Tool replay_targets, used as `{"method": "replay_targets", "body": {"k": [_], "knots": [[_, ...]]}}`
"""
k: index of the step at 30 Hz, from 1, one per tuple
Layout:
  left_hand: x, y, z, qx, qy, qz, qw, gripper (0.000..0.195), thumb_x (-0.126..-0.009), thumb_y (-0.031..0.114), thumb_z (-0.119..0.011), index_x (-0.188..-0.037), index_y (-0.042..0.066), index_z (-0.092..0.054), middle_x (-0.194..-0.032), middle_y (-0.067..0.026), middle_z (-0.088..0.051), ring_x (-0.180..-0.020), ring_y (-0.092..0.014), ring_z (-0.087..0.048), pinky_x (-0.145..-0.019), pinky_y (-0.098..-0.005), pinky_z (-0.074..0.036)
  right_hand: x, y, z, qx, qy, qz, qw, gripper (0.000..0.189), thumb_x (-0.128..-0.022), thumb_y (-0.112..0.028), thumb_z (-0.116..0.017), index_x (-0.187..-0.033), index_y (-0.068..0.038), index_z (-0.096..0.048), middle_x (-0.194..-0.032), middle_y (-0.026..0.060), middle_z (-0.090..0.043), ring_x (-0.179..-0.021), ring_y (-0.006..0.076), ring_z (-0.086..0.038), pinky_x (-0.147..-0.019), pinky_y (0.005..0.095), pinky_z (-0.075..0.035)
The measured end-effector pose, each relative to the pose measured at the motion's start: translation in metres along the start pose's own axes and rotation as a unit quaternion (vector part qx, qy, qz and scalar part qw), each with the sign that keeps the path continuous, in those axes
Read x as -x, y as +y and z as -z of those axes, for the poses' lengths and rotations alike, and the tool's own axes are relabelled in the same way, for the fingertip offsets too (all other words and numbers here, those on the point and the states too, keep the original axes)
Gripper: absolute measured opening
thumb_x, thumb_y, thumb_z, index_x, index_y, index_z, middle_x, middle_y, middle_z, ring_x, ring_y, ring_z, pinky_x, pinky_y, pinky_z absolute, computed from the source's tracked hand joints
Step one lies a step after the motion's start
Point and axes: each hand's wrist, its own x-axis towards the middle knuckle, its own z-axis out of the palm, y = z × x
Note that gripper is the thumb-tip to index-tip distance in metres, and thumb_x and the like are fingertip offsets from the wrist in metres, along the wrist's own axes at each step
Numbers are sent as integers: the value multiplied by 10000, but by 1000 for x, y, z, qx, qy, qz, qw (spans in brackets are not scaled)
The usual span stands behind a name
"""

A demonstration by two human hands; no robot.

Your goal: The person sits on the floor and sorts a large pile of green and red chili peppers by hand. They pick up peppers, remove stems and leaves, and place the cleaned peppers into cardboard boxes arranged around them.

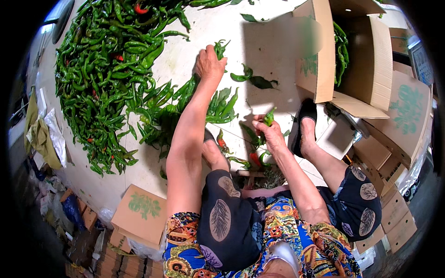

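My left hand (210, 65) is reached out over the pale tiled floor, its fingers closed around a few green chili peppers (220, 49). Nearer my body, my right hand (272, 136) pinches a green pepper (269, 116) between thumb and fingers. Under my left forearm lies a smaller heap of green peppers (158, 120), partly covered by the arm. A large pile of green chili peppers (104, 73), with a few red ones in it, spreads to the left. One curved green pepper (242, 75) and a dark leaf (263, 82) lie between my hands and the box.
An upright open cardboard box (380, 66) at the upper right has green peppers (341, 52) inside. Reddish peppers (255, 159) lie between my feet, near my black shoe (303, 120). Another carton (139, 212) stands at lower left. More cardboard boxes (399, 215) are stacked at right.
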Motion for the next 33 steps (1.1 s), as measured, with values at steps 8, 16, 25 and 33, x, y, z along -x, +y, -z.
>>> {"method": "replay_targets", "body": {"k": [8, 16, 25, 33], "knots": [[46, 49, 17, 65, -226, -61, 970, 391, -739, 149, -737, -1082, 37, -585, -995, -177, -630, -917, -333, -644, -800, -396, -535, -2, 1, 17, -20, 24, -7, 1000, 297, -805, -131, -739, -1054, -30, -612, -799, -6, -609, -691, 89, -546, -629, 236, -440], [58, 31, 10, 132, -170, 47, 975, 333, -758, 139, -725, -1072, 70, -638, -867, -133, -704, -756, -241, -684, -692, -343, -538, 8, -10, 2, -5, 3, 36, 999, 270, -821, -127, -715, -1059, -33, -627, -760, 0, -601, -662, 93, -544, -620, 236, -442], [39, 183, 174, 664, -235, -42, 709, 390, -790, 178, -748, -1104, -19, -627, -890, -52, -641, -771, -106, -593, -691, -256, -500, 132, -221, -37, -155, -15, 370, 916, 539, -937, -209, -597, -1389, -13, -380, -1133, 132, -593, -954, 170, -585, -843, 295, -497], [23, 210, 197, 334, -163, -287, 883, 445, -852, 390, -619, -1043, -9, -668, -913, -163, -708, -843, -247, -671, -821, -341, -514, 158, -205, -23, 95, 127, 483, 861, 421, -953, -143, -564, -1333, 18, -480, -1325, 179, -510, -1189, 224, -525, -1036, 326, -389]]}}
